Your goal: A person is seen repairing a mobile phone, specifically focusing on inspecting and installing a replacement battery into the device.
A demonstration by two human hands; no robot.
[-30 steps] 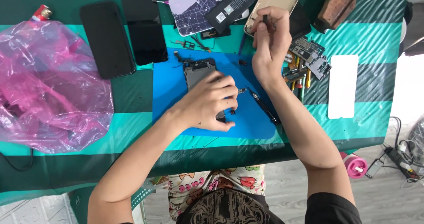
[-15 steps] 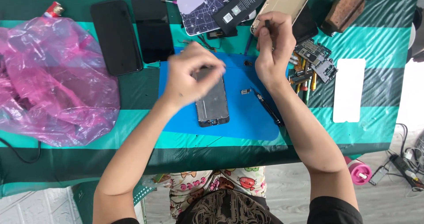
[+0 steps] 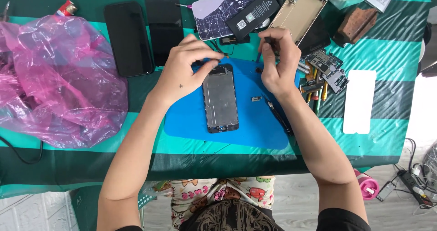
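At desk centre, on the blue mat [image 3: 255, 130], the phone screen assembly [image 3: 220, 99] is lying flat w/ its metal back plate up, long side running toward the near edge. It's sitting higher & straighter on the mat than 1 s ago, when the left hand was covering it nearer the mat's middle; half a sec ago that hand was lifting off the top.

Left hand [image 3: 186, 69] is now resting at the assembly's far end, grip pressed together, fingertips pinching at the top-edge area, prob a small flex part, too tiny to tell. Right hand [image 3: 277, 60] is hovering just past the mat's far right corner, grip pinching a thin dark tool [image 3: 259, 53] pointing down at the mat; it's hardly moved over the 3 pics.

Judging from that: repositioning looks done, work seems to be shifting to fine picking at the assembly's top end.

Nearby: a small loose part [image 3: 256, 98] & a dark screwdriver [image 3: 278, 117] lying on the mat's right side. Toward the far edge, a black battery [image 3: 253, 13] & a gold phone frame [image 3: 300, 10]. Pink plastic bag [image 3: 54, 80] filling the desk's left side; white strip [image 3: 359, 101] near the right edge.
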